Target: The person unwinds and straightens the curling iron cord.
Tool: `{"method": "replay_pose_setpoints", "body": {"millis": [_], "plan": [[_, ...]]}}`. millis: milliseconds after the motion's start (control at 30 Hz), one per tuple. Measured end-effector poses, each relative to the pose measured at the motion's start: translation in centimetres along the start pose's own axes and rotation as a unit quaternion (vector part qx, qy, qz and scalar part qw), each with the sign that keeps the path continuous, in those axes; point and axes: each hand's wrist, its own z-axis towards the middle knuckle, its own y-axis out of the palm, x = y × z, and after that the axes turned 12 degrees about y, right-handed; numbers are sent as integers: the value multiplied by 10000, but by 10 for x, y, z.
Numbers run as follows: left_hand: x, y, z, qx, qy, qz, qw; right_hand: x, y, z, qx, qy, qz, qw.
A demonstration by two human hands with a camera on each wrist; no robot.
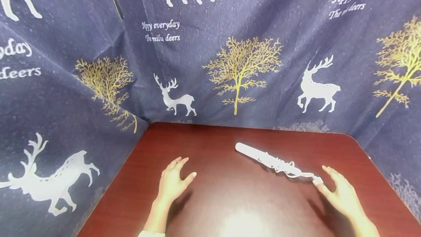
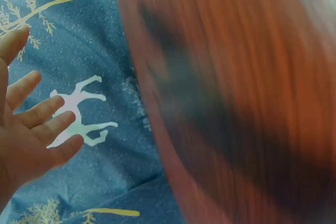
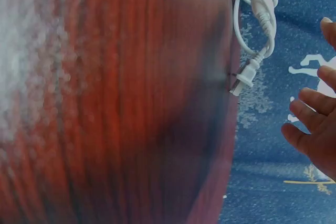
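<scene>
A slim white corded appliance (image 1: 253, 152), which looks like a hair straightener, lies slantwise on the table. Its white cord (image 1: 287, 168) is wound about the handle end, and the two-pin plug (image 3: 245, 77) shows clearly in the right wrist view. My right hand (image 1: 342, 195) hovers just right of the plug, thumb and fingers spread, gripping nothing. In the head view the thumb tip overlaps the plug; the right wrist view shows the fingers apart from it. Over the table's left part, my left hand (image 1: 172, 182) is held up with fingers extended and nothing in it.
The reddish-brown wooden table (image 1: 197, 145) has a glossy top with a bright glare near its front. Dark blue cloth (image 1: 210, 65) printed with white deer and yellow trees hangs behind the table and along both sides.
</scene>
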Motion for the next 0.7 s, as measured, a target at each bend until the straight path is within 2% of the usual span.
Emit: {"method": "replay_pose_setpoints", "body": {"millis": [133,233,367,500,700], "plan": [[3,6,7,-64,-118,-268,9995,1,-1,3,-89,328,17,9994],[4,10,11,-158,-169,-399,9989,2,-5,4,-322,667,44,9972],[3,15,16,-186,-119,-520,9984,5,-9,7,-614,919,214,9936],[1,21,19,-174,-57,-676,9975,10,-8,9,-723,932,433,9921],[1,30,24,-344,-103,-916,9952,16,-4,10,-841,779,977,9886]]}}
